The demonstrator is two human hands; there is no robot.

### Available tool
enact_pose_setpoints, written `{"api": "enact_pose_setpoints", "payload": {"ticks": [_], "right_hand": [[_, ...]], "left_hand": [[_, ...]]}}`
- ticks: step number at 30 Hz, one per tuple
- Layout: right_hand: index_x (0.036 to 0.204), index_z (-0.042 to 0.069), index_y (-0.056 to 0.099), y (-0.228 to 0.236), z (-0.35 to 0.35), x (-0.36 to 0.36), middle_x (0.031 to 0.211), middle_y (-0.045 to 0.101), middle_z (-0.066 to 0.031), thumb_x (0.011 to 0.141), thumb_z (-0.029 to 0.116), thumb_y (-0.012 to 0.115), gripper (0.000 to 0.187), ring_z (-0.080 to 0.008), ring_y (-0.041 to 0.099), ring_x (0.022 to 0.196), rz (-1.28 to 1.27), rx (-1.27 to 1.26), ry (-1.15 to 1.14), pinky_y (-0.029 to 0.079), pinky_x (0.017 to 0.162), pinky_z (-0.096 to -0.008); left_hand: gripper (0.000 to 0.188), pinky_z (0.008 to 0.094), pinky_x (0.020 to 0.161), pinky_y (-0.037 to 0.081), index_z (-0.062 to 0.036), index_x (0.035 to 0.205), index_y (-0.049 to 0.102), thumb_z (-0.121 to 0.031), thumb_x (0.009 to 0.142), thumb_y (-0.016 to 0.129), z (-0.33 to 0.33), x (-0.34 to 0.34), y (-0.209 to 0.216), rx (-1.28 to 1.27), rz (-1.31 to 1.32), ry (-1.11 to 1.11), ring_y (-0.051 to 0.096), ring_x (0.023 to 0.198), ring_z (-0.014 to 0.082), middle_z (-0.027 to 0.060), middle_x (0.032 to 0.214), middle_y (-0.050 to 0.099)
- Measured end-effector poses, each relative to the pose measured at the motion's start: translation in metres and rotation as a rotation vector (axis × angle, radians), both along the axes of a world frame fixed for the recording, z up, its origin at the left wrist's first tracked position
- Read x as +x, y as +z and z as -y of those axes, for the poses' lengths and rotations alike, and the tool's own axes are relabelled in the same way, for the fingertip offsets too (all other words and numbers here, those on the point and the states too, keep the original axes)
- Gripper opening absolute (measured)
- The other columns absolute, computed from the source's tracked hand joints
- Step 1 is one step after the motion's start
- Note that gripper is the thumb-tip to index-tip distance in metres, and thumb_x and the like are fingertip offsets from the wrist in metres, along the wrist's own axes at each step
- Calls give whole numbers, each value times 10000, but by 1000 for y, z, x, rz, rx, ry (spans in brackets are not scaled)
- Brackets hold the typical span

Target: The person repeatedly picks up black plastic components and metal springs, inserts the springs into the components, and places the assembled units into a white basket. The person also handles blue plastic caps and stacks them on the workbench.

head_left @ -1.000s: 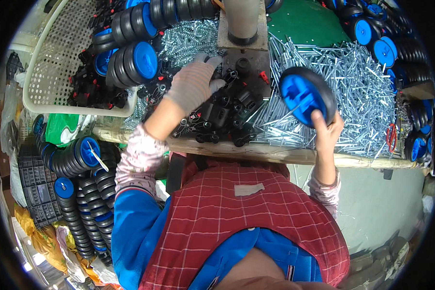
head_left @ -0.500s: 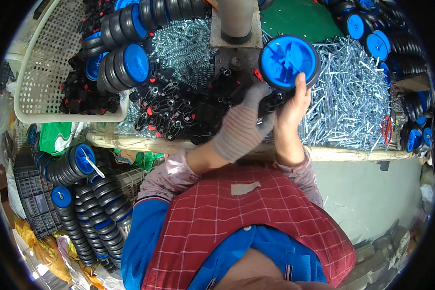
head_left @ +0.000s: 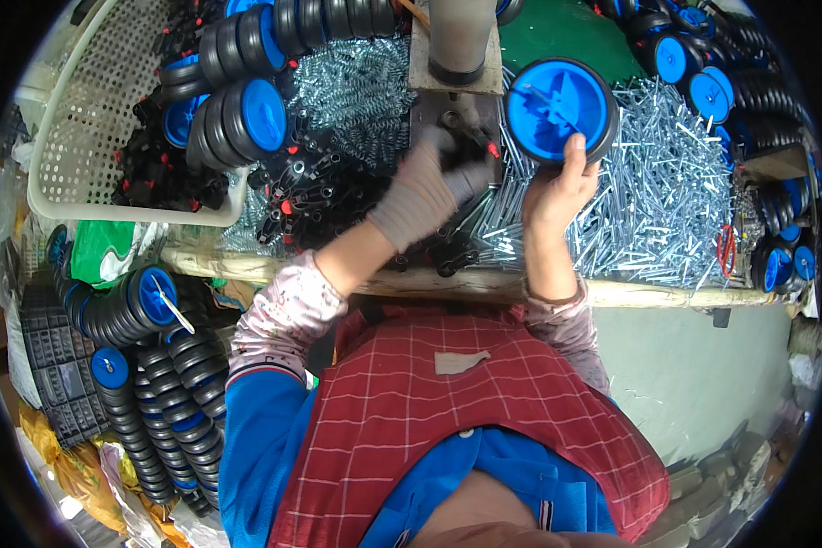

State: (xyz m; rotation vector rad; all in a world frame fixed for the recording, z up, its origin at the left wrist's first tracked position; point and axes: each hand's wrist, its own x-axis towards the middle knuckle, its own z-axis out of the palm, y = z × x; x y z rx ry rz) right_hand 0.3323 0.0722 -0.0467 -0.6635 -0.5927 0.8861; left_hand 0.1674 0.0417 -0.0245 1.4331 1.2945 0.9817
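Note:
A wheel (head_left: 557, 114) with a blue hub and black tyre is upheld by my bare right hand (head_left: 562, 196), thumb over its lower rim. A thin metal pin seems to stand out of the hub. My left hand (head_left: 425, 196), in a grey striped glove, is blurred at the fingertips. Its fingers and thumb close round a small black bracket (head_left: 468, 135) with a red tab, in front of the metal post. More black brackets (head_left: 315, 187) with red tabs lie heaped beside the left wrist.
Loose metal pins (head_left: 648, 183) cover the bench to the right, springs (head_left: 356, 91) the left. A round post (head_left: 457, 41) stands at the back. A white perforated basket (head_left: 73, 187) sits far left. Stacked wheels (head_left: 237, 123) line both sides, and more strings of wheels (head_left: 142, 425) hang lower left.
My left hand has moved left and away from the wheel, to the bracket by the post. The wheel stays in my right hand, slightly farther right, with its face turned.

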Motion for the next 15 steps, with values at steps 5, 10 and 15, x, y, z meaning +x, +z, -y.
{"api": "enact_pose_setpoints", "payload": {"ticks": [5,10,15], "right_hand": [[1220,-17,592,-32,-10,20,1125,661,-74,967,207,675,348,-138,620,964,126,-165,84,497,884,-291],[1155,-21,621,-29,2,10,1053,677,-58,952,219,706,325,-94,594,907,394,-263,118,468,855,-242],[1276,-27,555,-22,6,-4,1099,677,-83,944,163,698,409,-132,606,984,569,-190,156,472,907,-269]], "left_hand": [[340,355,788,614,0,1172,528,-191,944,692,-45,-25,-2,-351,428,-9,691,909,250,128,1001,656],[329,358,790,620,-13,1181,574,-210,945,692,-45,-23,0,-432,468,21,701,870,255,113,990,663],[354,346,783,615,-26,1204,576,-234,943,695,-43,-21,2,-422,454,41,701,863,235,93,1004,666]]}}
